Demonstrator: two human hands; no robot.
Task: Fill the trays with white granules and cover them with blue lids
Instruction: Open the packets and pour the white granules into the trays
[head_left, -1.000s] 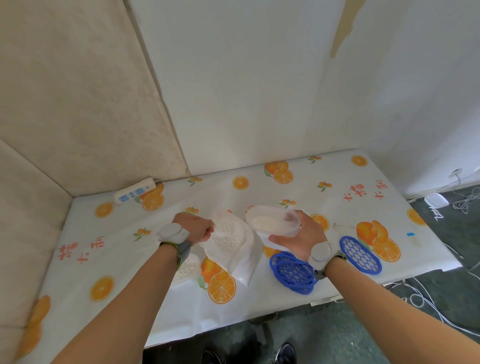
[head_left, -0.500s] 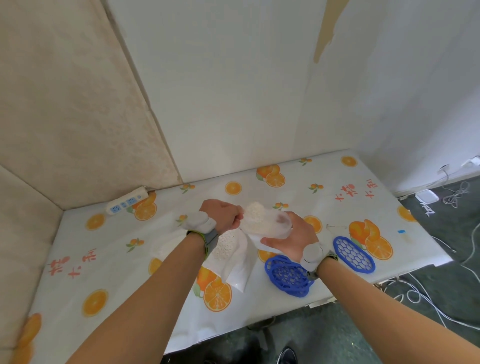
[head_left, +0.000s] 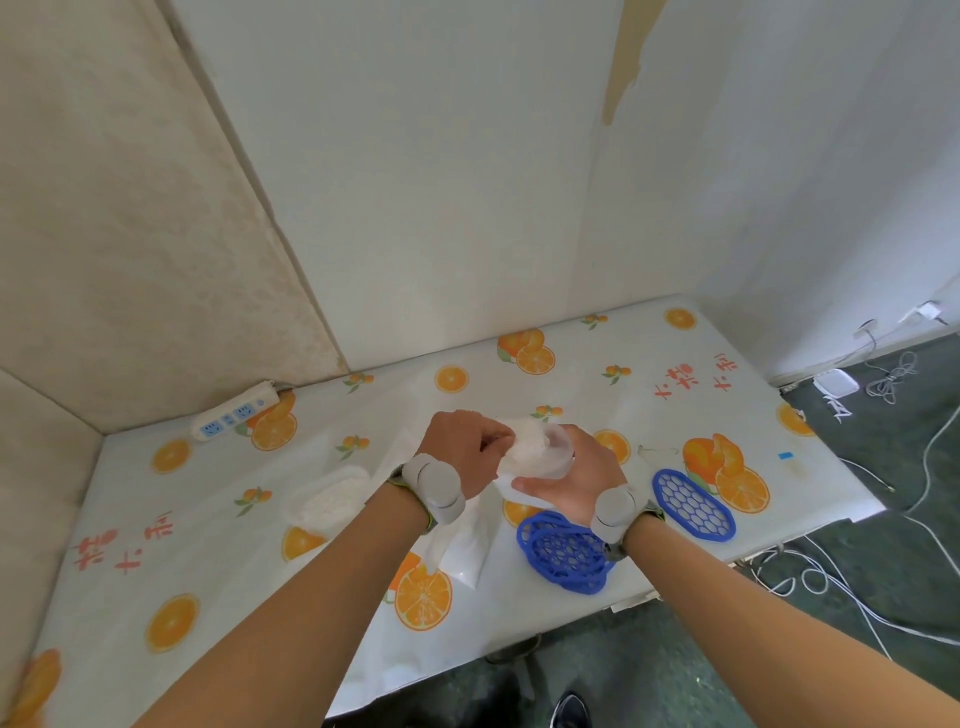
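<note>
While the right hand (head_left: 569, 475) cradled a clear tray (head_left: 540, 454) above the table (head_left: 597, 395), the left hand (head_left: 465, 449), fingers curled, pinched white granules (head_left: 527, 441) into it; blue lids (head_left: 693, 505) waited near right.

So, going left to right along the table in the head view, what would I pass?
Power strip → filled tray → left hand → right hand → flat blue lid → blue sticker.

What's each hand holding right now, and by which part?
Right hand cups the clear tray from underneath. Left hand seems to grip the bag near its top; exact hold unclear.
</note>
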